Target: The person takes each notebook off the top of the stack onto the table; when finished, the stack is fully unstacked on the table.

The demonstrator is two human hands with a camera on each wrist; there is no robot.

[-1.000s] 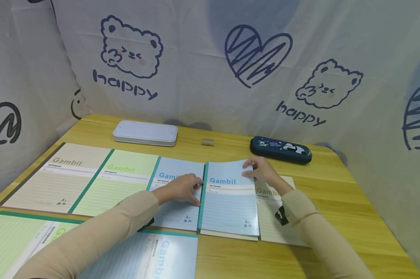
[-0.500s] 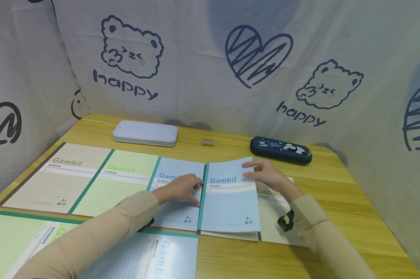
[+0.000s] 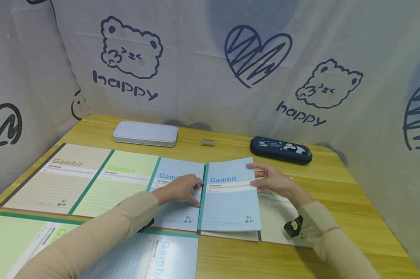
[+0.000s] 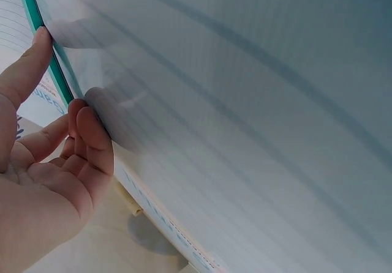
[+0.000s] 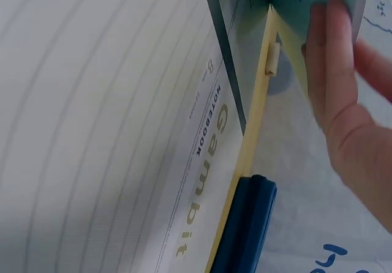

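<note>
A blue Gambit notebook (image 3: 230,203) lies over a tan notebook (image 3: 227,234), its right side raised slightly. At that raised right edge, my right hand (image 3: 274,180) grips the cover near the far corner. In the right wrist view, fingers of the right hand (image 5: 343,89) lie along the underside of the blue notebook (image 5: 294,10). My left hand (image 3: 182,189) rests over another blue notebook (image 3: 180,164), its fingertips and thumb touching the teal spine of the raised one. The left wrist view shows the left hand (image 4: 61,175) against the spine (image 4: 58,71).
Another tan notebook (image 3: 276,217) lies at right. Left are a tan (image 3: 53,182) and a green notebook (image 3: 122,178); nearer lie a green (image 3: 18,236) and a blue one (image 3: 175,255). Behind stand a white case (image 3: 145,133), a small cylinder (image 3: 207,142) and a panda pencil case (image 3: 281,150).
The right side of the blue notebook has risen off the tan one. My right hand has moved slightly right and down along its edge; my left hand has stayed put.
</note>
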